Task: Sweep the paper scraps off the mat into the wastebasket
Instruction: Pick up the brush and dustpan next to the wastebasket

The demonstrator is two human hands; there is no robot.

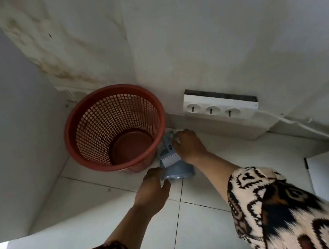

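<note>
A red mesh wastebasket [95, 126] stands in the corner on the white tiled floor; I see nothing inside it. Just right of it lie a small blue dustpan [178, 171] and a blue hand brush [169, 154] with pale bristles, the brush resting on the pan. My left hand [153, 189] grips the pan's near edge. My right hand [189, 144] curls around the handles at the far end, by the wall. No mat or paper scraps are in view.
A white triple socket strip [220, 108] is mounted on the stained wall, with a white cable [297, 123] running right. A white panel [18, 151] closes the left side. A white board [326, 173] lies at the right edge.
</note>
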